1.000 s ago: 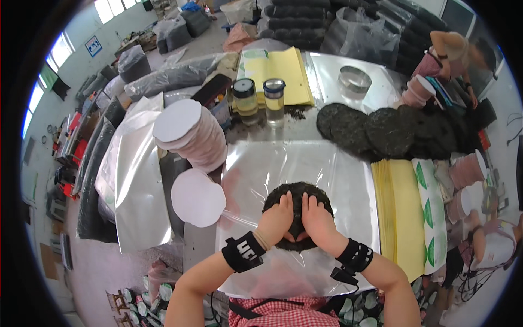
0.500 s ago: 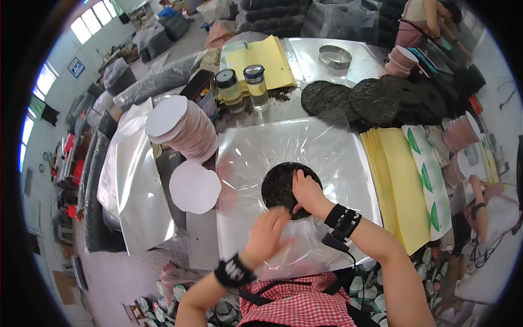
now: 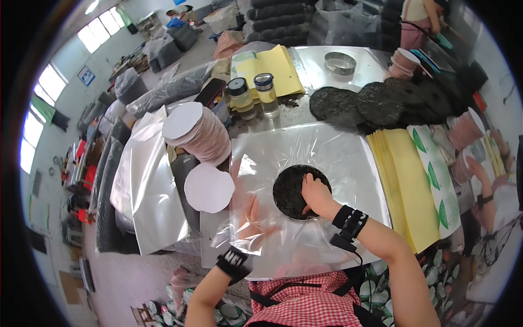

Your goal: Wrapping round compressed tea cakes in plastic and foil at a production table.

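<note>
A round, dark, seaweed-like mass (image 3: 289, 191) fills a thin metal ring in the middle of a clear plastic film (image 3: 343, 147). My right hand (image 3: 318, 197) has its fingers bent down into its right side; their tips are partly hidden in it. To the left, my left hand (image 3: 253, 229) has its fingers stretched and its thumb apart. Shiny film glare lies over and around this hand, and I cannot tell whether it is beneath the film. Both wrists wear black bands.
White paper discs (image 3: 209, 188) lie to the left, below a tall stack of round discs (image 3: 199, 133). Two lidded jars (image 3: 267, 96) stand behind. Dark round cakes (image 3: 381, 103), an empty ring (image 3: 340, 64) and yellow sheets (image 3: 406, 185) lie farther right. Other people work at the right.
My left hand has moved left, away from the dark mass, and the film beside it now glares and wrinkles. My right hand stays on the mass. The whole view has shifted slightly.
</note>
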### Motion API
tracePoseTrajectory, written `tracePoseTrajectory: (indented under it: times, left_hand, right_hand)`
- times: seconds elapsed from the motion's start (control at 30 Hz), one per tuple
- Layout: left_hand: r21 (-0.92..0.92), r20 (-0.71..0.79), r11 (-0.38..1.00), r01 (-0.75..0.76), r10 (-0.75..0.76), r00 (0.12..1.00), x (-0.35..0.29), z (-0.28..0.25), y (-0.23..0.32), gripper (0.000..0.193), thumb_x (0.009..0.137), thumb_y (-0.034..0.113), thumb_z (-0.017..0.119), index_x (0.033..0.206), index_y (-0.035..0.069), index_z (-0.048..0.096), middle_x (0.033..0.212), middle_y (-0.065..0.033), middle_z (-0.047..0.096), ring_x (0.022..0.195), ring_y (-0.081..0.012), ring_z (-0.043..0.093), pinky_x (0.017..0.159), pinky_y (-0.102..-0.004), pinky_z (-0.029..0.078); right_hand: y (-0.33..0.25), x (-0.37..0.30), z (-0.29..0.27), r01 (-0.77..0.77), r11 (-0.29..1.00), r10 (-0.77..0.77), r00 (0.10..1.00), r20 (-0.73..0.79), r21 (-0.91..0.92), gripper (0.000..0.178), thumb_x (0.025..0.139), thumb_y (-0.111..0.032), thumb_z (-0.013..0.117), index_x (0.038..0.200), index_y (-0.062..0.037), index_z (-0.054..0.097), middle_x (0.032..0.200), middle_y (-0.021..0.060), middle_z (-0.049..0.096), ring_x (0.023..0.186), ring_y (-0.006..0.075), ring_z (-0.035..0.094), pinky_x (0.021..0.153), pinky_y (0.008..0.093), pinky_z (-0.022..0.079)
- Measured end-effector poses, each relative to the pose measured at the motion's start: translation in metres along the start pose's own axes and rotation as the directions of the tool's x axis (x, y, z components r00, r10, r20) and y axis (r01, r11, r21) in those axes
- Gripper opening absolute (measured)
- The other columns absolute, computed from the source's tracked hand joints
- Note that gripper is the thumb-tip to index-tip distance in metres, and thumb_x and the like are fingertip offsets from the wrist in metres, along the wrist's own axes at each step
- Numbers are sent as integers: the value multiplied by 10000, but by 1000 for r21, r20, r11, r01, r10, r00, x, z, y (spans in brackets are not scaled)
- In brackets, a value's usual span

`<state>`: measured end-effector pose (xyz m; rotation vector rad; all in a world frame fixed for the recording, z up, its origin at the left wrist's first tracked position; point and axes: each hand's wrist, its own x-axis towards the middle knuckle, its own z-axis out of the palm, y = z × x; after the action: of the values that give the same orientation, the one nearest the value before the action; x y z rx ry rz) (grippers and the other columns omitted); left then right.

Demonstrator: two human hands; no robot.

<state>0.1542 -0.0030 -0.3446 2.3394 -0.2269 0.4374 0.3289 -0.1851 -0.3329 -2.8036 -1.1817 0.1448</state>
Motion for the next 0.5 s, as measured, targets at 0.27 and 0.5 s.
tracePoseTrajectory:
  times: [0.27, 0.5]
  left_hand:
    - [39, 1, 985, -171, 171, 985, 60, 51, 15, 292, 805, 357, 762, 802, 93, 634, 812, -65, 653, 997, -310, 654, 1064, -525, 385]
    - [149, -121, 977, 151, -133, 984, 72, 60, 34, 286, 748, 199, 793, 880, 87, 566, 821, -70, 567, 796, -278, 573, 866, -436, 450]
  right_hand:
    - [136, -117, -7, -520, 646, 615, 788, 23, 558, 361, 845, -174, 738, 1132, 9, 617, 898, 149, 664, 840, 284, 649, 760, 385, 520]
    - [183, -137, -27, 54, 177, 658, 736, -159, 983, 330, 971, -70, 595, 1297, -27, 564, 1066, 64, 625, 983, 134, 604, 902, 298, 495]
